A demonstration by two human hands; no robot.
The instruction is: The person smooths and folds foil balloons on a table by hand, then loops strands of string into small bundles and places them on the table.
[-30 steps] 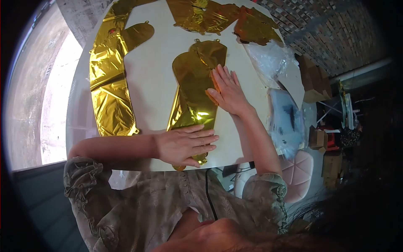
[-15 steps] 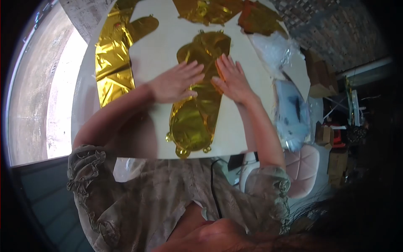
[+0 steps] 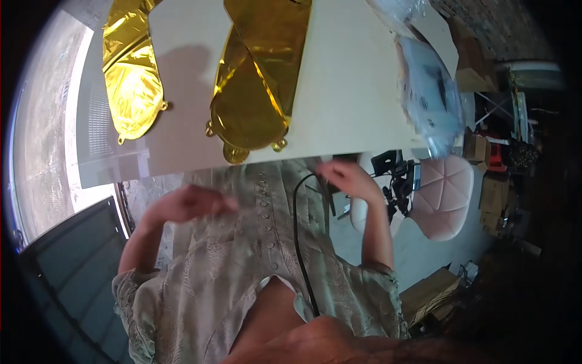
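Below the table's near edge, my left hand [image 3: 193, 203] hangs in front of the patterned shirt, its fingers smeared by motion. My right hand [image 3: 347, 177] is also off the table, just under that edge, with its fingers curled together. A black cable [image 3: 297, 221] runs up the shirt to the fingertips of this hand; whether they grip it I cannot make out. Ahead of both hands, a flat gold foil balloon [image 3: 254, 103] lies on the table, its rounded end with small tabs toward me. A second gold foil balloon [image 3: 134, 91] lies crumpled at the left.
The pale table [image 3: 351, 79] carries a clear plastic bag [image 3: 430, 97] near its right side, with more clear plastic [image 3: 400, 7] behind it. Right of me stands a quilted pale chair [image 3: 445, 194]. Cardboard boxes [image 3: 494, 197] stand farther right. A dark panel [image 3: 73, 273] is at lower left.
Both hands have left the middle gold foil balloon, where they lay flat, and drawn back below the table edge. The view has shifted, so the table now sits higher in it.
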